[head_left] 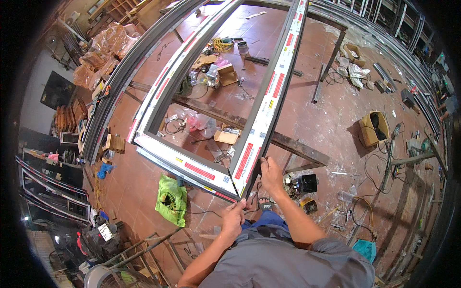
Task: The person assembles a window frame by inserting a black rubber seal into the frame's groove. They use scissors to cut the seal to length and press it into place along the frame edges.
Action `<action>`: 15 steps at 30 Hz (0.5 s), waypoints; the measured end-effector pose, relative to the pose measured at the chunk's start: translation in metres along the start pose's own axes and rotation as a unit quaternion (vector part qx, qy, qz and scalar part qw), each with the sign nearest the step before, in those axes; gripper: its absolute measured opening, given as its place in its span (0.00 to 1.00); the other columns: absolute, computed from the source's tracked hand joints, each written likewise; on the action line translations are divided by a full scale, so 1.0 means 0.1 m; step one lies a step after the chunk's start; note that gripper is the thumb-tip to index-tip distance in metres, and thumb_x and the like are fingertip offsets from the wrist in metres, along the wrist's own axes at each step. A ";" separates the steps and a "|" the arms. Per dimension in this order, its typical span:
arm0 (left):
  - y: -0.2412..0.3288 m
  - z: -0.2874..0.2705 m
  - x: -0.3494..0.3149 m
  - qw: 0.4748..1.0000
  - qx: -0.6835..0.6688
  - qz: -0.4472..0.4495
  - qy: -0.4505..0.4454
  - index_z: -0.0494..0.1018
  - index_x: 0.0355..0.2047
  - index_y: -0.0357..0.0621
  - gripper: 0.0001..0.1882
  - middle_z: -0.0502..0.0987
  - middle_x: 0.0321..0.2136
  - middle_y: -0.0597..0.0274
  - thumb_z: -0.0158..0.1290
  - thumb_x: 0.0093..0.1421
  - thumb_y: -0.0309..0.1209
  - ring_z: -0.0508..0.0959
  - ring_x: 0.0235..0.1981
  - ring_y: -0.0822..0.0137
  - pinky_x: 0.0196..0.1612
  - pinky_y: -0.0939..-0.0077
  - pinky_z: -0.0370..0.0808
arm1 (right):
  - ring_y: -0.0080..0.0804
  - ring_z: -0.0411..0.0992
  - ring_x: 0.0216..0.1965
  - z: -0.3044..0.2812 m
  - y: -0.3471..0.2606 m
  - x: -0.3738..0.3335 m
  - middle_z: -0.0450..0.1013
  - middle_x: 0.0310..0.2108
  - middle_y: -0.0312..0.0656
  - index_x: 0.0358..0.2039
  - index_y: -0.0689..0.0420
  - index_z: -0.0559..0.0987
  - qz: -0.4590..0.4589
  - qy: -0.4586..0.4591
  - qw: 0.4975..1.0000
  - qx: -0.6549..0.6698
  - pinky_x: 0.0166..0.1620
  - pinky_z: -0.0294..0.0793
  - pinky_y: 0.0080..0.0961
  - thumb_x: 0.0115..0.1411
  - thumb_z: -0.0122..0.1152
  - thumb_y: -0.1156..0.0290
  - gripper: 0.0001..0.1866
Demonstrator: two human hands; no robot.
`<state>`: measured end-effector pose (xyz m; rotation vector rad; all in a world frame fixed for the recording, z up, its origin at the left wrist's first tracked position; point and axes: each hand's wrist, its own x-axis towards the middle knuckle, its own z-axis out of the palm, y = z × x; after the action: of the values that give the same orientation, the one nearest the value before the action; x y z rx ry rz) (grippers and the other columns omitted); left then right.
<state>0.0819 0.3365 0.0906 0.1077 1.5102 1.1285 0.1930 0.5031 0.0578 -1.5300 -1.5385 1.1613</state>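
A long metal door or window frame [196, 168], dark grey and covered with white and red printed film, rests raised above the floor on dark metal supports. Its near corner, with a mitred joint, points toward me. My left hand [232, 222] is closed in a pinch right at the tip of that corner; whatever lies between the fingertips is too small to make out. Slightly farther up the right side, my right hand [272, 175] is closed against the frame's outer edge, its fingertips partly hidden. A thin dark line curves between the two hands.
Below the frame runs a brown support beam [300, 150]. A green bag [171, 200] lies on the tiled floor to the left. Cardboard boxes [373, 128], loose cables and a black container [307, 183] are scattered at the right. More long profiles [108, 113] lie along the left.
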 end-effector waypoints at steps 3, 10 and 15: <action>-0.01 0.00 -0.01 1.000 0.004 -0.004 0.010 0.80 0.37 0.37 0.15 0.82 0.30 0.59 0.57 0.69 0.39 0.64 0.14 0.79 0.16 0.81 0.59 | 0.67 0.74 0.36 -0.04 -0.03 0.18 0.75 0.31 0.63 0.34 0.62 0.73 0.001 0.001 1.000 0.012 0.39 0.69 0.53 0.72 0.48 0.57 0.19; 0.00 0.02 -0.05 1.000 0.007 0.012 0.005 0.80 0.38 0.37 0.16 0.82 0.30 0.61 0.57 0.69 0.40 0.64 0.13 0.80 0.16 0.81 0.58 | 0.61 0.73 0.32 0.05 0.12 0.18 0.74 0.29 0.61 0.33 0.64 0.71 -0.029 0.016 0.999 0.019 0.36 0.69 0.48 0.72 0.51 0.60 0.18; -0.01 0.03 -0.03 1.000 0.010 0.015 0.004 0.81 0.38 0.37 0.17 0.82 0.30 0.61 0.57 0.69 0.42 0.63 0.14 0.81 0.16 0.82 0.58 | 0.39 0.69 0.24 0.11 0.25 -0.04 0.71 0.23 0.48 0.32 0.65 0.71 0.031 -0.058 0.979 0.193 0.32 0.68 0.39 0.72 0.51 0.63 0.17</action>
<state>0.0855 0.3357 0.0931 0.1402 1.5327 1.1384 0.1931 0.4953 0.0308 -1.2739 -1.2505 1.5067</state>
